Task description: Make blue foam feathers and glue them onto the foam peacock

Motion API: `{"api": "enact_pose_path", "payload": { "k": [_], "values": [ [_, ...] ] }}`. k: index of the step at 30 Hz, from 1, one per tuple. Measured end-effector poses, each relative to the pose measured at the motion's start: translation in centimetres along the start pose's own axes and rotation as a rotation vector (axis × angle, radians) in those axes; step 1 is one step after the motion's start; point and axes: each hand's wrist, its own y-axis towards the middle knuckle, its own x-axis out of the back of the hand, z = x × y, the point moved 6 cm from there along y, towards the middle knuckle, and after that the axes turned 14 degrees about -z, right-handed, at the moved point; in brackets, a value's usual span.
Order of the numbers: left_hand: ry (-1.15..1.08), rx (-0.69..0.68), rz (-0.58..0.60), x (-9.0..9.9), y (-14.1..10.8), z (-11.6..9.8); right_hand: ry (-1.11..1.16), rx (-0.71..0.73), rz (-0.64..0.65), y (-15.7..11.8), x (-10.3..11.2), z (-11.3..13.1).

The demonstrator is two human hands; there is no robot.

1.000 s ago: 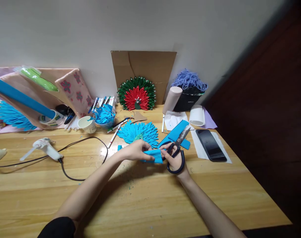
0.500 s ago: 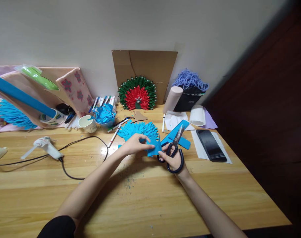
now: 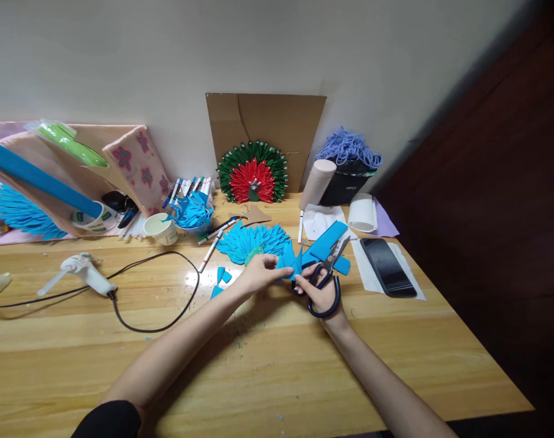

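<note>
My left hand (image 3: pixel 264 272) pinches a small cut piece of blue paper (image 3: pixel 288 261) with pointed tips, held above the table. In my right hand (image 3: pixel 321 297) are black-handled scissors (image 3: pixel 334 257), their blades pointing up and away to the right. The right fingertips sit close to the lower edge of the paper piece; whether they touch it I cannot tell. Behind my left hand lies a fan of layered blue paper feathers (image 3: pixel 254 238). Folded blue strips (image 3: pixel 328 241) rest beyond the scissors, and small blue scraps (image 3: pixel 223 276) lie left of my left hand.
A glue gun (image 3: pixel 87 272) with its black cord lies at the left. A paper cup (image 3: pixel 161 229) and a tub of blue cuttings (image 3: pixel 192 213) stand behind it. A red and green peacock craft (image 3: pixel 253 173) leans on cardboard (image 3: pixel 299 121). At the right lies a phone (image 3: pixel 388 267).
My left hand has shifted right and slightly away with the blue paper piece, uncovering blue scraps and a green patch on the feather fan. The scissors' blades have tilted farther right.
</note>
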Motion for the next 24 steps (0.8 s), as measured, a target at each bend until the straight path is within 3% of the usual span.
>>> {"api": "enact_pose_path", "payload": {
  "k": [3, 9, 14, 17, 24],
  "values": [
    [0.050, -0.061, -0.062, 0.7, 0.4, -0.2, -0.005, -0.082, 0.091, -0.4, -0.8, -0.1],
    [-0.037, -0.058, -0.213, 2.7, 1.3, -0.9, 0.097, -0.379, 0.400, -2.7, -2.5, -0.8],
    [-0.045, -0.068, -0.293, 3.8, 1.5, -1.6, 0.056, -0.444, 0.664, -4.7, -3.1, -1.4],
    [-0.029, -0.075, -0.305, 3.9, 1.5, -1.4, 0.050, -0.445, 0.705, -5.1, -3.2, -1.4],
    [-0.016, -0.028, -0.295, 3.4, 1.6, -0.6, 0.069, -0.451, 0.649, -5.0, -3.1, -1.4]
  ]
}}
